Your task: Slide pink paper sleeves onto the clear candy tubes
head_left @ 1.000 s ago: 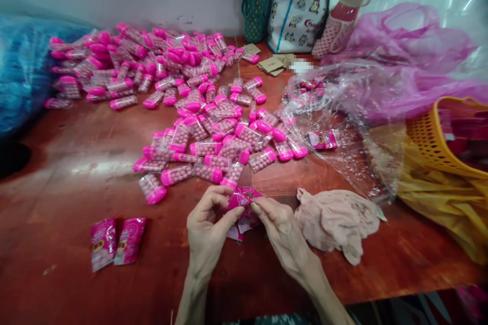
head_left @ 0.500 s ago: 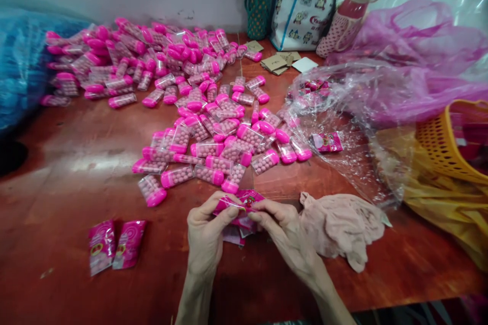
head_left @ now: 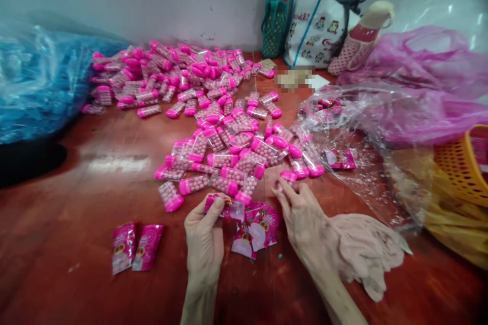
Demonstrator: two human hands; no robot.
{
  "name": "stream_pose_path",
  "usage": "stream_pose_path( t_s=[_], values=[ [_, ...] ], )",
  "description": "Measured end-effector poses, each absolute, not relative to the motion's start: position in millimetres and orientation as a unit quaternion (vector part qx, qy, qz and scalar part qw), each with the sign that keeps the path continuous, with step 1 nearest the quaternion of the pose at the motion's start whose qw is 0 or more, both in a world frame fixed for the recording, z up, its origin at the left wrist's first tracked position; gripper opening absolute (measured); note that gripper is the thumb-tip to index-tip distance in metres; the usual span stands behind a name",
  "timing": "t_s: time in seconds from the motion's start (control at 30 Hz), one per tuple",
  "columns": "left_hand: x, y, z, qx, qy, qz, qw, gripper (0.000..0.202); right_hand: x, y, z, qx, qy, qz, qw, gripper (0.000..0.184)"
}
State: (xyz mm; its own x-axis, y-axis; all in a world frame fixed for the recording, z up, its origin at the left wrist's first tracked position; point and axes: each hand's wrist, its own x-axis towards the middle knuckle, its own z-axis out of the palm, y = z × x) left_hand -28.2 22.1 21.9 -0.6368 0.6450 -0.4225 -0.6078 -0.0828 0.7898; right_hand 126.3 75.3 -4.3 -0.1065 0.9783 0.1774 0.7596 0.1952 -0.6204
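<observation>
My left hand (head_left: 204, 236) pinches an opened pink wrapper sleeve (head_left: 224, 208) just above the red-brown table (head_left: 95, 203). My right hand (head_left: 305, 218) has reached forward and closes its fingertips on a pink-capped clear candy tube (head_left: 286, 177) at the near edge of the tube pile (head_left: 229, 152). A small heap of flat pink wrappers (head_left: 257, 228) lies between the two hands. Two filled pink packets (head_left: 136, 247) lie side by side to the left of my left hand.
A larger heap of tubes (head_left: 168, 73) lies at the back by the wall. A blue plastic bag (head_left: 34, 86) is at the left; clear plastic sheeting (head_left: 354, 127), a pink bag (head_left: 412, 76), a yellow basket (head_left: 461, 162) and a beige cloth (head_left: 366, 251) are at the right. Tote bags (head_left: 316, 25) stand at the back.
My hands have come apart: the left keeps one wrapper, the right has let go and reached forward to a tube. The view has shifted, so everything sits further right.
</observation>
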Motion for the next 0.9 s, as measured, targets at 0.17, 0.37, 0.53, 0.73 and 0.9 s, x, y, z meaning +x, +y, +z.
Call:
stream_pose_path(
  t_s=[0.17, 0.37, 0.53, 0.73, 0.9],
  values=[
    [-26.8, 25.8, 22.5, -0.008, 0.514, 0.738, 0.437, 0.015, 129.0, 64.6, 5.0, -0.622, -0.659, 0.243, 0.345, 0.026],
    [-22.7, 30.1, 22.7, -0.017, 0.499, 0.740, 0.451, 0.012, 117.8, 41.8, 38.1, -0.489, -0.557, 0.546, 0.391, 0.016],
    [-19.8, 30.4, 20.2, 0.006, 0.505, 0.734, 0.455, 0.009, 110.7, 30.2, 42.9, -0.449, -0.551, 0.556, 0.431, 0.016],
    [-19.5, 32.2, 16.3, 0.027, 0.508, 0.724, 0.466, 0.009, 114.7, 36.0, 37.0, -0.417, -0.560, 0.586, 0.412, 0.016],
    [-20.8, 31.8, 13.1, 0.015, 0.490, 0.707, 0.510, 0.010, 124.0, 40.6, 38.7, -0.416, -0.596, 0.572, 0.380, 0.014]
  ],
)
